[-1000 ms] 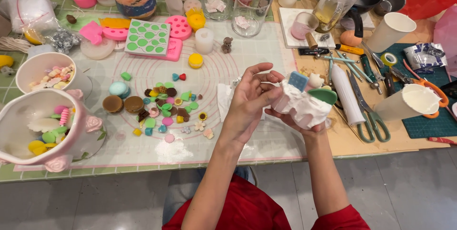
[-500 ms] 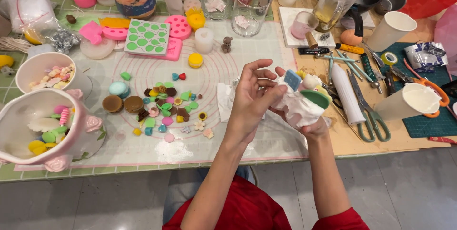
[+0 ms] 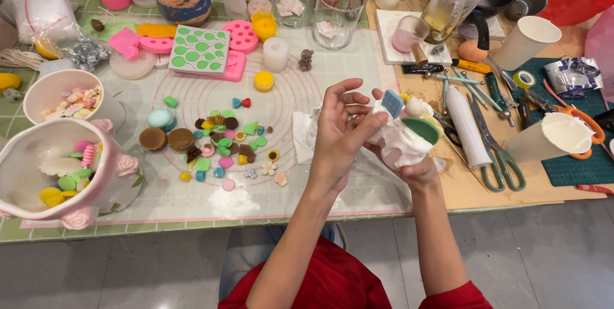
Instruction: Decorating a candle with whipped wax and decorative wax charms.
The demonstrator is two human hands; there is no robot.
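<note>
Both hands are up over the middle of the bench, close together on one piece. Right hand (image 3: 419, 168) is wrapped around the underside of the white cream-topped piece (image 3: 401, 138), gripping it from below, while the left hand (image 3: 342, 131) has its fingers curled in against the near side, fingertips touching the cream right next to the little blue square (image 3: 393, 104) stuck in the top. A green disc (image 3: 422, 130) sits in the cream on the right side, and there's something pale and yellowish behind it, too small to make out.

Compared with a second ago the piece has been tipped a bit more toward the left hand, and the left fingers have closed in tighter around the blue square, so I'd guess it's being pressed or nudged into place, not picked up fresh.

Everything else sits flat: the scatter of small coloured charms (image 3: 220, 146) on the white mat (image 3: 281, 191) left of the hands, the pink-rimmed bowl (image 3: 109, 184) of charms at the near left edge, scissors (image 3: 499, 155) and a paper cup (image 3: 553, 136) toward the right edge.
</note>
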